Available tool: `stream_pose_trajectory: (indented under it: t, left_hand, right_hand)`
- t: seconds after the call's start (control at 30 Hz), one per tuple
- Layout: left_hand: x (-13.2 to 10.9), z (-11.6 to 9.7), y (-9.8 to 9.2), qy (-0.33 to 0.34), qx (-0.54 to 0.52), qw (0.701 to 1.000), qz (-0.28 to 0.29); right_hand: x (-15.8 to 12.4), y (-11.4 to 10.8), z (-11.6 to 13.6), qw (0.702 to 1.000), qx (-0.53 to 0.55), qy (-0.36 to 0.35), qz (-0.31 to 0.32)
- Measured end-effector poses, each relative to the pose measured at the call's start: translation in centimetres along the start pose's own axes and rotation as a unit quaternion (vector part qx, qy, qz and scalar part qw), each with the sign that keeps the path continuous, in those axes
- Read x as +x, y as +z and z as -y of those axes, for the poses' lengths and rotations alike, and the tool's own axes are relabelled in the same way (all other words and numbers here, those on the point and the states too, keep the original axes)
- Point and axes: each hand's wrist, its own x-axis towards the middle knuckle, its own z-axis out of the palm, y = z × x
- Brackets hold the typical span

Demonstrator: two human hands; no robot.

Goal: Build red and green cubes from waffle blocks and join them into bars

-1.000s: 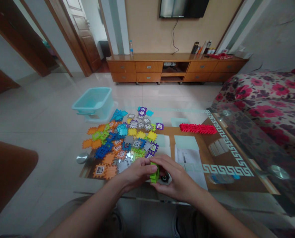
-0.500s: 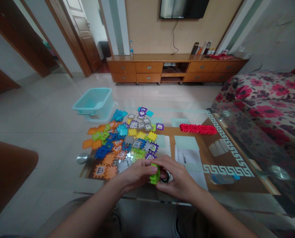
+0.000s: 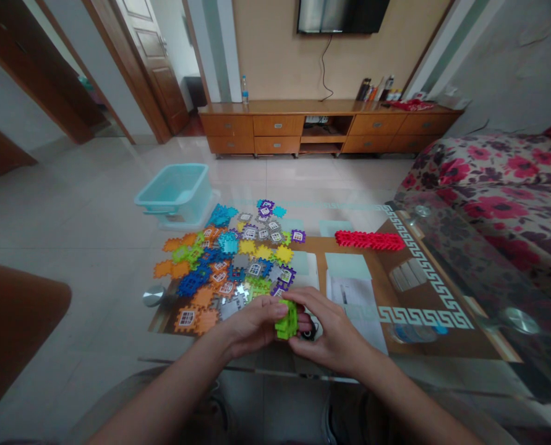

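Note:
My left hand (image 3: 252,324) and my right hand (image 3: 328,327) both grip a lime green interlocking plastic block piece (image 3: 287,320) above the near edge of a glass table (image 3: 423,316). Part of it is hidden by my fingers. Just beneath my right hand sits a small black round part (image 3: 308,332), which may be a wheel. A heap of multicoloured waffle-edged plastic blocks (image 3: 229,266) lies left of and beyond my hands, touching neither. Several pieces carry small window patterns.
A long red chain of joined blocks (image 3: 370,241) lies on the table at the far right. Papers (image 3: 352,296) lie beside my right hand. A pale turquoise plastic tub (image 3: 175,193) stands on the tiled floor beyond the table. A floral sofa (image 3: 498,167) runs along the right.
The green piece has risen slightly and turned in my fingers, now showing a more tilted, jagged edge. Both hands have shifted a little up the view, and the black part shows less.

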Motion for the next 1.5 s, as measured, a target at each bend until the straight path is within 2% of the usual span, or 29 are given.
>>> stream_pose_trajectory:
  t: [0.43, 0.83, 1.13, 1.3, 1.37, 1.43, 1.47, 1.5]
  left_hand:
    - [-0.1, -0.1, -0.1, 0.000, -0.011, 1.000, -0.001]
    - [-0.2, -0.4, 0.1, -0.012, 0.009, 1.000, -0.012]
    - [-0.1, -0.3, 0.3, -0.014, 0.015, 1.000, 0.014]
    - [-0.7, -1.4, 0.1, -0.028, 0.043, 0.997, 0.063]
    - [-1.0, -2.7, -0.2, -0.019, 0.092, 0.995, 0.036]
    - [-1.4, -4.2, -0.8, 0.015, 0.178, 0.983, -0.053]
    - [-1.6, -4.9, -1.3, 0.046, 0.244, 0.960, -0.125]
    - [-1.9, -5.5, -1.7, 0.075, 0.329, 0.921, -0.197]
  right_hand:
    - [0.1, 0.1, 0.0, 1.000, -0.006, 0.008, -0.024]
    - [0.2, -0.4, 0.3, 1.000, -0.009, 0.013, 0.007]
    - [0.0, 0.1, 0.0, 0.999, -0.034, -0.018, -0.030]
    - [0.0, -0.3, 0.0, 0.999, -0.033, -0.017, -0.031]
    - [0.1, -0.9, 0.0, 0.998, -0.043, -0.014, -0.039]
    - [0.3, -1.6, -0.1, 0.996, -0.062, -0.009, -0.060]
    - [0.3, -2.0, -0.2, 0.995, -0.074, -0.004, -0.073]
    - [0.4, -2.3, -0.3, 0.993, -0.087, 0.001, -0.083]
